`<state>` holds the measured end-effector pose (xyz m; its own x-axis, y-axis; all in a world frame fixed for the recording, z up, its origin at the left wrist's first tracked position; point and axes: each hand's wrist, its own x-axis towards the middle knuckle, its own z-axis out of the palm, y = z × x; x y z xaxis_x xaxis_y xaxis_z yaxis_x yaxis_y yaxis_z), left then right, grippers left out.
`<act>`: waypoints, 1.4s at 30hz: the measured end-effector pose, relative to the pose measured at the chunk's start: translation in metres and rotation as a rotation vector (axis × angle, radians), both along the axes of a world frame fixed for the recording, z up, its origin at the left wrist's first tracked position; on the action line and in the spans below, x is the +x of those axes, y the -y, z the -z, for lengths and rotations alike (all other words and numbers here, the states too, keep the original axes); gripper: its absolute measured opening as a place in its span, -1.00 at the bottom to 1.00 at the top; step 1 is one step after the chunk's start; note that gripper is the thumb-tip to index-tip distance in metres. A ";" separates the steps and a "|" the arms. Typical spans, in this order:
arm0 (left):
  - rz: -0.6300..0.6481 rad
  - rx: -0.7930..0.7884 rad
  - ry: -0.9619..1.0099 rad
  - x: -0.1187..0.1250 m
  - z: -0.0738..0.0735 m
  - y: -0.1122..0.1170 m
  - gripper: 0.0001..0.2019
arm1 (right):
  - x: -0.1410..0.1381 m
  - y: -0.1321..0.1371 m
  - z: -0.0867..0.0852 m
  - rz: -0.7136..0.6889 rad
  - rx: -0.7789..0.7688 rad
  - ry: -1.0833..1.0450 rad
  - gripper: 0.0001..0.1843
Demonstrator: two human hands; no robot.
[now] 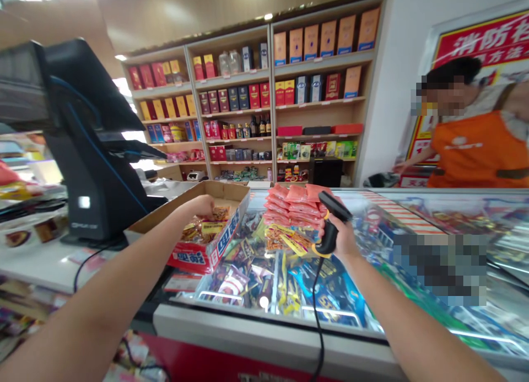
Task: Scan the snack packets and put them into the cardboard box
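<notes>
My left hand point(201, 206) reaches into an open cardboard box point(232, 227) with red and blue print and closes on small wrapped snack packets point(202, 230) inside it. My right hand point(341, 236) is wrapped round the grip of a black barcode scanner point(333, 216) with a yellow band, held above the glass lid of a chest freezer point(289, 310). The scanner's black cable point(316, 316) hangs down over the freezer's front edge. A stack of red snack packs point(289, 203) and yellow packs point(285, 240) lies on the glass between my hands.
A black checkout terminal point(88, 150) stands on the white counter point(37, 263) at the left. A person in an orange apron point(479, 150) stands behind the freezer at the right. Shelves of boxed goods point(256, 95) line the back wall.
</notes>
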<state>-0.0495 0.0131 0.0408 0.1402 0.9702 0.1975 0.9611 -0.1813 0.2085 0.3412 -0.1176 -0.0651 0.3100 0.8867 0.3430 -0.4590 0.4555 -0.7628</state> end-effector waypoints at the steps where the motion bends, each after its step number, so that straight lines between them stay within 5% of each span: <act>1: -0.023 0.012 0.003 0.003 -0.006 0.004 -0.72 | 0.000 0.001 0.000 -0.008 0.004 0.008 -0.64; 4: -0.035 0.218 0.200 0.022 -0.019 0.025 -0.73 | -0.002 0.003 -0.001 -0.033 0.005 0.027 -0.66; 7: 0.083 0.277 0.515 0.064 -0.012 0.049 -0.77 | -0.004 0.006 -0.002 -0.053 -0.014 0.036 -0.67; 10: 0.224 0.212 0.779 0.116 0.017 0.063 -0.85 | -0.005 0.009 -0.003 -0.085 -0.028 0.054 -0.67; 16: 0.149 0.278 0.796 0.185 0.092 0.067 -0.90 | -0.006 0.016 -0.007 -0.175 -0.079 0.128 -0.67; 19: 0.205 0.252 0.826 0.191 0.116 0.067 -0.90 | -0.007 0.019 -0.007 -0.293 -0.138 0.234 -0.65; 23: 0.290 0.219 0.844 0.189 0.128 0.067 -0.79 | -0.013 0.023 -0.008 -0.422 -0.148 0.447 -0.68; 42: 0.211 0.245 0.666 0.189 0.121 0.073 -0.86 | -0.012 0.018 0.000 -0.401 -0.142 0.592 -0.65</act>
<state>0.1392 -0.0599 -0.0803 0.0938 0.8528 0.5137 0.5844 -0.4649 0.6651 0.3291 -0.1358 -0.0654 -0.2502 0.9416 0.2254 -0.0624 0.2167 -0.9743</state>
